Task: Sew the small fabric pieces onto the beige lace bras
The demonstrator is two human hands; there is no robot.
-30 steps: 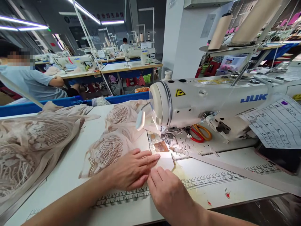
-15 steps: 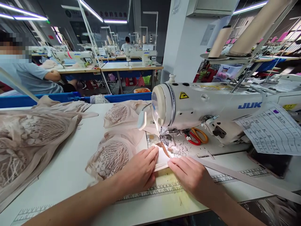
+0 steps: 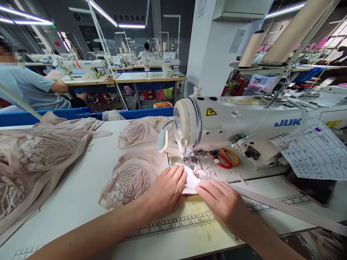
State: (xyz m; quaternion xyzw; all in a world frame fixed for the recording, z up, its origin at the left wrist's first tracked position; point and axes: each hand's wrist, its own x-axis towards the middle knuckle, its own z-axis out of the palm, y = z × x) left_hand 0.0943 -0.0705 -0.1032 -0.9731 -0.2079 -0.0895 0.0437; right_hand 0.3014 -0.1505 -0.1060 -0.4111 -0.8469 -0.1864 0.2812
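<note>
Under the lit needle area of a sewing machine (image 3: 217,119) lies a pale piece of fabric (image 3: 191,183). My left hand (image 3: 168,186) rests flat on its left side, fingers stretched toward the presser foot. On the right, my right hand (image 3: 223,198) pinches the fabric's edge between thumb and fingers. A beige lace bra (image 3: 127,182) spreads out left of the machine; whether it joins the piece under my hands is hidden. A long pale strip (image 3: 287,207) runs from behind my right hand toward the lower right.
Orange-and-red-handled scissors (image 3: 226,158) lie beneath the machine arm. More beige lace garments (image 3: 40,151) are heaped at left. A handwritten paper sheet (image 3: 317,151) hangs at right above a dark phone-like object (image 3: 311,186). Ruler markings (image 3: 173,227) cross the table's front. Another person (image 3: 29,86) sits at far left.
The fabric has shifted at the needle, and the brown strip seen on it earlier is now mostly out of sight. My right hand has moved slightly right; my left stays pressed on the cloth.
</note>
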